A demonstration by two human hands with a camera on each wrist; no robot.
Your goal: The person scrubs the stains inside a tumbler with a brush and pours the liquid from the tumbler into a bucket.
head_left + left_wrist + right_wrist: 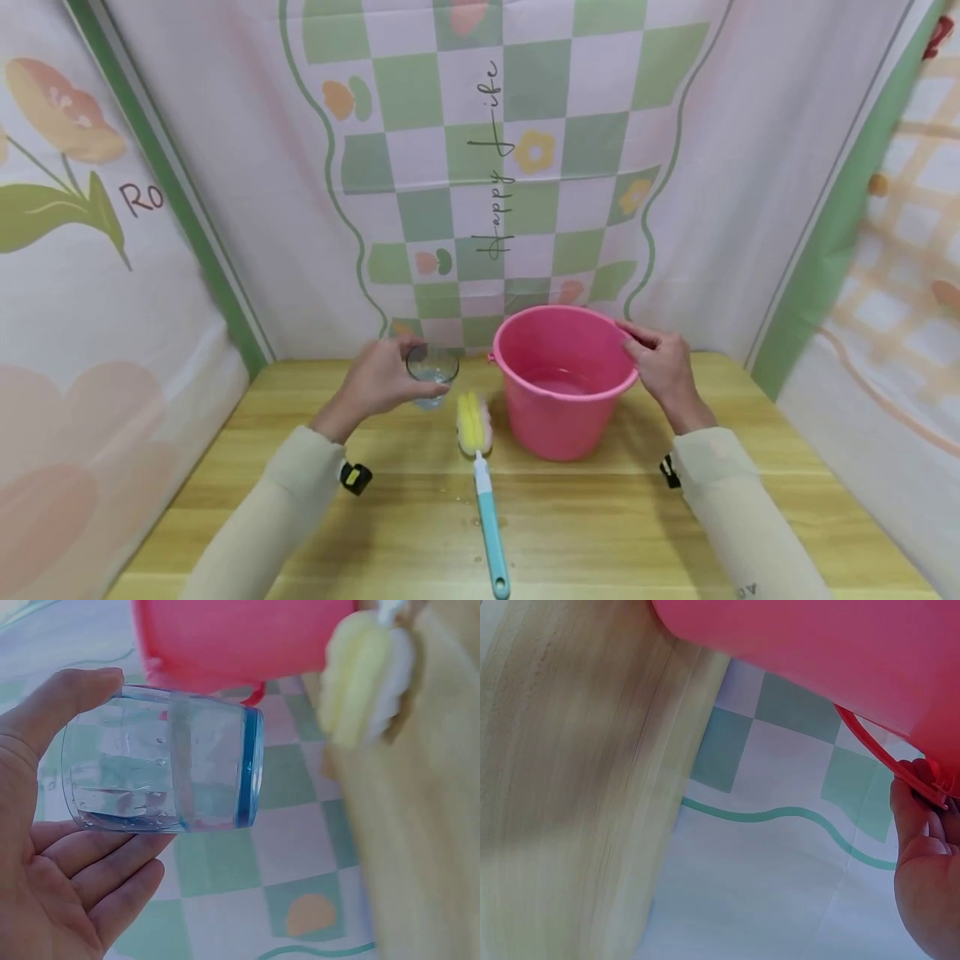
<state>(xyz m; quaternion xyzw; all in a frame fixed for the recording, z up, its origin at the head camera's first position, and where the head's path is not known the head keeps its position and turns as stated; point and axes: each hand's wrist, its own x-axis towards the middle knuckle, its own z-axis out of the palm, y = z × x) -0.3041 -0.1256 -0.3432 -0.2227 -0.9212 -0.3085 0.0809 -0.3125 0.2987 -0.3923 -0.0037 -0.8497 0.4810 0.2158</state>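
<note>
My left hand (381, 377) holds a clear glass cup (432, 372) between thumb and fingers, left of the pink bucket. Water drops cling to the cup (161, 761) in the left wrist view, and its base has a blue band. My right hand (663, 371) grips the right rim of the pink bucket (558, 429), with fingers by the handle joint in the right wrist view. A little liquid seems to lie at the bucket's bottom. Between cup and bucket lies a sponge brush (474, 425) with a yellow-and-white head and a blue handle.
The wooden table (390, 517) carries several small water drops beside the brush handle. A checked curtain (472, 192) hangs behind the table's back edge, and printed fabric walls (97, 333) stand on both sides.
</note>
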